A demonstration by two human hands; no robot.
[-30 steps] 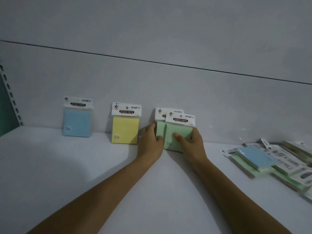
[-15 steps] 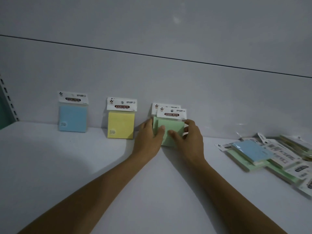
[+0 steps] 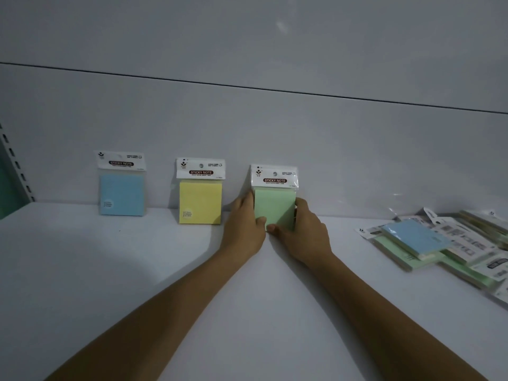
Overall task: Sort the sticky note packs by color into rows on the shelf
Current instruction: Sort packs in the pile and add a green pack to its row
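Note:
Three sticky note packs stand upright against the back wall of the white shelf (image 3: 137,270): a blue pack (image 3: 121,194) at the left, a yellow pack (image 3: 200,202) in the middle, a green pack (image 3: 275,206) to its right. My left hand (image 3: 243,225) grips the green pack's left edge and my right hand (image 3: 305,232) grips its right edge, thumbs on its front. Any second green pack behind it is hidden.
A loose pile of packs (image 3: 445,243) lies flat at the right of the shelf, with a blue one (image 3: 415,237) on top of green ones. A slotted shelf upright (image 3: 15,166) runs along the far left edge.
The front green pack, offset to the right a second ago, has been slid left and back, so it now lines up over the one behind. Both hands closed in on it.

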